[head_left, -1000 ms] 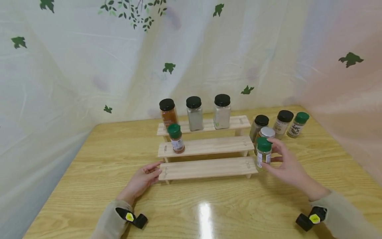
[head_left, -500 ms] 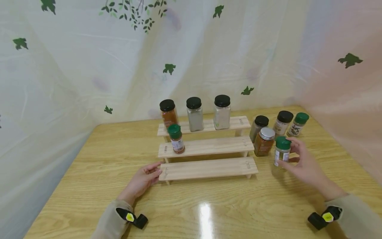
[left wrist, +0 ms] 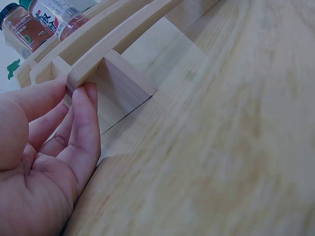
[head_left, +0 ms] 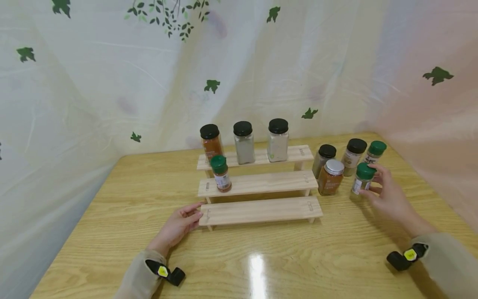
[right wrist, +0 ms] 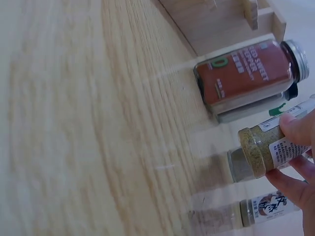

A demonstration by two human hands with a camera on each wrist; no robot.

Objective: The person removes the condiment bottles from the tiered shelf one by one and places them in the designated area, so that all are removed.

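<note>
A three-tier wooden spice rack (head_left: 257, 211) stands mid-table. My left hand (head_left: 177, 226) pinches the left end of its lowest tier between thumb and fingers, as the left wrist view shows. My right hand (head_left: 392, 203) grips a green-capped spice jar (head_left: 361, 182) by its side, thumb in front. In the right wrist view that jar (right wrist: 261, 147) holds a greenish-brown powder, and its base looks lifted off the table. A silver-lidded red pepper jar (head_left: 330, 178) stands to its left. Behind it is another green-capped jar (head_left: 376, 148), partly hidden.
Three black-lidded jars, one of them pale (head_left: 278, 141), stand on the top tier. A green-capped red spice jar (head_left: 221, 174) is at the middle tier's left end. Two more black-lidded jars, one dark (head_left: 324, 160), stand right of the rack. A curtain (head_left: 168, 95) hangs behind the table.
My right hand has carried the green-capped jar right and away from the rack's lowest tier, toward the group of jars, uncovering the red pepper jar. My left hand stays on the rack.
</note>
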